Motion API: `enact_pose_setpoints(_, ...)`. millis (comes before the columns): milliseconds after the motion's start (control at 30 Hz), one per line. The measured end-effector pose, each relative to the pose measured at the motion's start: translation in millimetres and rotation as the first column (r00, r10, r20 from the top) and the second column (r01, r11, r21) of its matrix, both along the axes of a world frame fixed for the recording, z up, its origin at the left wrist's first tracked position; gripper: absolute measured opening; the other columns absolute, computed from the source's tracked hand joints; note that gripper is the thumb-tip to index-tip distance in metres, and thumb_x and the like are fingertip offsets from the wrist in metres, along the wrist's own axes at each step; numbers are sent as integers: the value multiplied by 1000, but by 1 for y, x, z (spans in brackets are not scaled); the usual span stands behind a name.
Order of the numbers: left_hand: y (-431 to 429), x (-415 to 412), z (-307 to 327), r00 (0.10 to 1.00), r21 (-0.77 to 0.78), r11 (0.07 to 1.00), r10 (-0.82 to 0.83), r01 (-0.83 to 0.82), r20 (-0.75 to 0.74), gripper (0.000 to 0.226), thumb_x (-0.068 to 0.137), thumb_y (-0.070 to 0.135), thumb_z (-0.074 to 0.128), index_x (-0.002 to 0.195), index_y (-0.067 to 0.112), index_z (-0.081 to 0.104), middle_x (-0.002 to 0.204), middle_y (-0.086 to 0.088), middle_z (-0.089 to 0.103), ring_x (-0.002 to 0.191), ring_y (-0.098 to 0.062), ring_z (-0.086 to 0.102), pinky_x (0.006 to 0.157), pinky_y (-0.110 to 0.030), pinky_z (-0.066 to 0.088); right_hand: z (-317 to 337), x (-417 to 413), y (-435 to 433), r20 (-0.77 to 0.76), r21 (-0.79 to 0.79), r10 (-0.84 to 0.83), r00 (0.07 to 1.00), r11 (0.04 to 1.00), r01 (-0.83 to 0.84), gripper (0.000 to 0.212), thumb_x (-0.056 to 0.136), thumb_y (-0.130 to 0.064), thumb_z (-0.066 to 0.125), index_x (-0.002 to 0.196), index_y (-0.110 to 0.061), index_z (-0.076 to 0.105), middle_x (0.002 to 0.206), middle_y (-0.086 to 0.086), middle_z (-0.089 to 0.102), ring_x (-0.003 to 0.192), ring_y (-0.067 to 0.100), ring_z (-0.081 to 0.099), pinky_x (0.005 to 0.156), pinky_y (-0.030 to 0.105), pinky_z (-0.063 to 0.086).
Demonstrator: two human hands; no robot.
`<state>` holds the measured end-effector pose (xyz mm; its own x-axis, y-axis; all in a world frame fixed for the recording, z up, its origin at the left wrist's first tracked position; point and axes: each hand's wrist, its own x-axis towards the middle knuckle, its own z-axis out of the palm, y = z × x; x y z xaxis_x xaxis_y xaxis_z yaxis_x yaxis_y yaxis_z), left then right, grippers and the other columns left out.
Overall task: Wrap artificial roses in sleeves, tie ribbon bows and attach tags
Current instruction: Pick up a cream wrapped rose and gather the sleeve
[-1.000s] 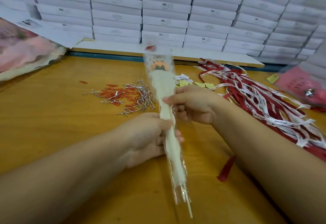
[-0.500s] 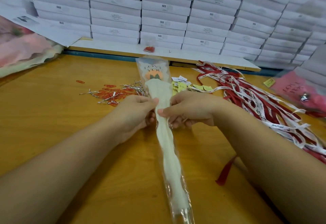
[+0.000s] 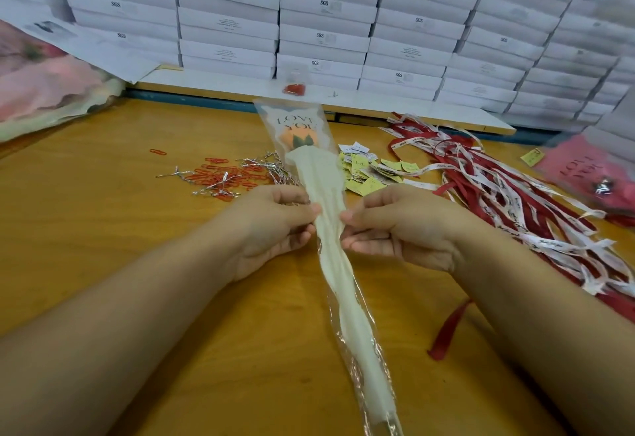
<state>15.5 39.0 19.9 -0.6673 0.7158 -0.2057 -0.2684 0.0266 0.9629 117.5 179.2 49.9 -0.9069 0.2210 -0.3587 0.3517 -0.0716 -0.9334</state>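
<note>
A clear plastic sleeve (image 3: 347, 284) with cream paper inside holds an orange artificial rose (image 3: 298, 136) under the print "LOVE YOU". It lies lengthwise on the wooden table (image 3: 103, 215), flower end away from me. My left hand (image 3: 275, 229) pinches the sleeve's left side at its middle. My right hand (image 3: 398, 226) pinches the right side at the same height. Red and white ribbons (image 3: 515, 195) lie in a heap to the right. Yellow and white tags (image 3: 371, 167) are piled just beyond my right hand.
Silver twist ties and red paper clips (image 3: 233, 174) are scattered left of the sleeve. Stacked white boxes (image 3: 323, 23) wall the table's far side. Pink wrapped items (image 3: 584, 167) sit far right, a bag of pink material (image 3: 44, 85) far left. A red ribbon strip (image 3: 446, 332) lies near my right forearm.
My left hand moved up from the lower stem to the sleeve's middle, opposite my right hand. The sleeve's flower end settled lower, toward the table.
</note>
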Motion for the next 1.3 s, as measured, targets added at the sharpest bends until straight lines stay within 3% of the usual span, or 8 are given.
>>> enact_pose_setpoints(167,-1,5,-1,994,82,995,39,-47,104,4,81,-6,64,83,-2,64,63,-3,65,51,-5,61,54,-15,54,-5,0,-7,-42,0,-68,997,998,69,8,82,0,65,74,1,65,63,11,69,56,11,68,49,16,53)
enact_pose_setpoints(367,-3,6,0,987,56,997,39,-48,154,21,67,-5,70,86,5,69,73,-6,73,58,-7,67,59,-18,56,-7,2,-8,-90,-9,-154,984,988,154,14,82,2,66,69,0,60,59,10,67,53,11,67,48,15,52)
enact_pose_setpoints(533,1,16,-3,996,48,994,93,-93,5,18,78,-2,69,78,16,73,84,-4,75,78,-12,71,68,-19,57,-6,3,-11,-129,-22,-167,977,986,166,11,83,4,64,75,0,59,57,7,66,53,10,67,49,15,52)
enact_pose_setpoints(667,1,21,-4,986,43,986,160,-158,-44,35,77,0,72,54,26,75,76,3,75,76,-9,71,65,-19,55,-6,3,-11,-135,-42,-165,977,986,161,14,83,6,63,74,-3,56,57,3,66,54,9,67,50,16,53)
enact_pose_setpoints(800,0,22,-6,983,70,980,183,-184,16,17,74,-2,73,74,15,72,72,-1,74,64,-10,71,52,-17,53,-8,2,-13,-116,-51,-189,975,981,185,12,81,7,65,78,-1,56,58,5,67,54,10,67,49,15,52)
enact_pose_setpoints(967,3,25,-10,965,137,955,263,-261,3,19,70,-2,75,86,4,66,67,-4,72,61,-11,70,52,-15,52,-9,2,-16,-130,-82,-276,952,960,267,11,81,8,65,76,3,57,57,9,67,53,12,67,45,13,51)
enact_pose_setpoints(1067,6,24,-10,955,167,940,295,-297,34,23,69,0,75,90,-1,66,77,-11,71,62,-12,70,54,-16,54,-10,2,-21,-159,-183,-357,921,927,328,15,81,9,64,94,7,58,65,13,68,52,12,68,46,14,52)
enact_pose_setpoints(1300,6,23,-12,960,117,954,280,-275,-22,6,73,0,73,69,3,69,72,-13,70,60,-11,66,58,-15,55,-13,2,-27,-150,-202,-377,914,917,344,4,85,11,59,88,12,61,80,19,65,55,12,67,55,17,57)
